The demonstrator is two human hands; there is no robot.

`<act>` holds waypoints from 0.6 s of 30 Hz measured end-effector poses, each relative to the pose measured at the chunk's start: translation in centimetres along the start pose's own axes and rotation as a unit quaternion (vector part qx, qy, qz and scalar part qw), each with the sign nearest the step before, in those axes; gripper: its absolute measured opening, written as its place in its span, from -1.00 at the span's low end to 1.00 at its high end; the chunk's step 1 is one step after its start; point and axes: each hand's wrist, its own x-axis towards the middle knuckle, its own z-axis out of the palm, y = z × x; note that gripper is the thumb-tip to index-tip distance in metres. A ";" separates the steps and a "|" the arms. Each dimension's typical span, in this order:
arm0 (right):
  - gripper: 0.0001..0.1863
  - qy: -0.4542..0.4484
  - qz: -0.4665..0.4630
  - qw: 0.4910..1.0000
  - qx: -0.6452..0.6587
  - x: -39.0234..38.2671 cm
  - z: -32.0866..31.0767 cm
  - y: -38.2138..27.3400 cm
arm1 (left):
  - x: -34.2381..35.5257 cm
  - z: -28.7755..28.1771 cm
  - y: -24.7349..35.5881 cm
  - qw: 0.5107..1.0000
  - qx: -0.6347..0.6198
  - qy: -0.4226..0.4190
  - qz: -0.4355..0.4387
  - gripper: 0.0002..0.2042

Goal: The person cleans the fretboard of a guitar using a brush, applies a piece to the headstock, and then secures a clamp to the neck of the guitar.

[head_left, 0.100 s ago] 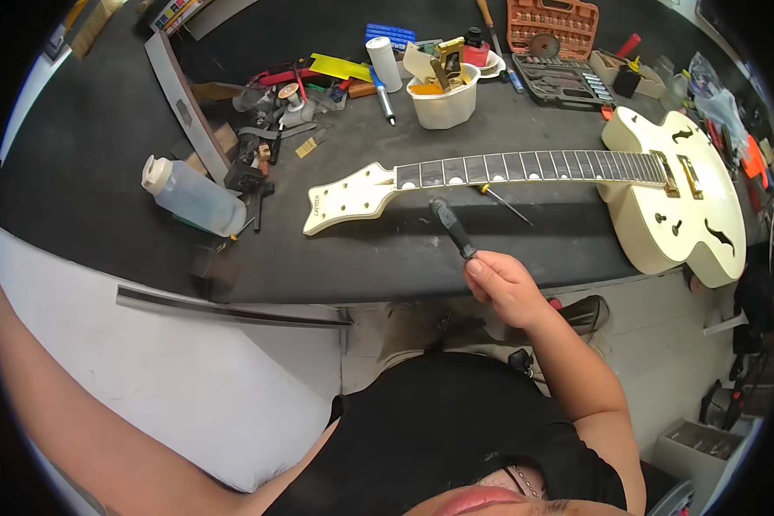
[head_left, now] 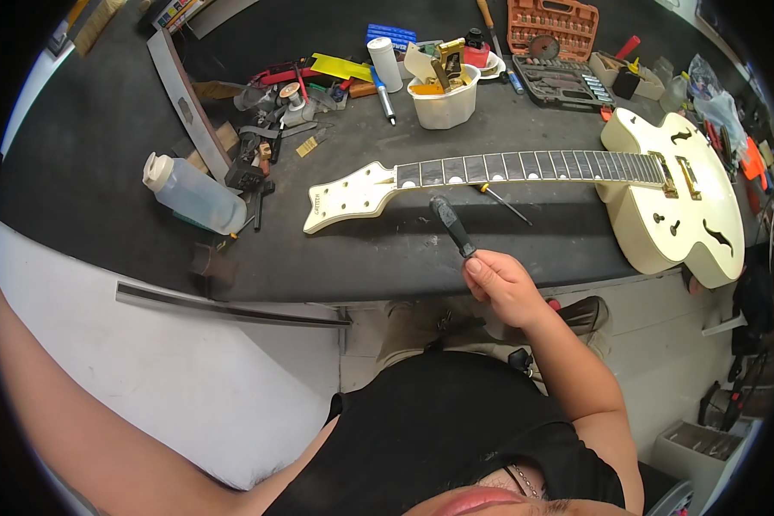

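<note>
Black tool [head_left: 452, 227] gripped in right hand's [head_left: 502, 284] closed fingers, long axis angled forward-left toward guitar neck [head_left: 525, 167], not touching; left hand unseen, grip cannot be told.

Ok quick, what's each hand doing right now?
Left hand: out of view, so its state cannot be told.
Right hand: closed, holding a black tool.

A white-capped bottle [head_left: 199, 198] sits on the left. Far off, a white tub [head_left: 445, 112] holds parts [head_left: 451, 55], with an open tool case [head_left: 562, 79] to its right.
</note>
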 end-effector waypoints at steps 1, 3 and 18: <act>-0.54 0.004 0.009 1.000 0.011 -0.1 0.0 0.2 | -3.6 2.0 1.8 0.999 -0.032 -0.036 -0.003 -0.64; -0.54 0.002 0.020 1.000 0.020 0.0 0.2 0.2 | -10.7 5.1 4.2 0.992 -0.086 -0.092 -0.017 -0.66; -0.55 0.024 0.004 0.999 -0.049 -0.3 1.1 0.0 | 17.5 -21.6 -8.1 0.878 0.314 0.358 0.034 -0.75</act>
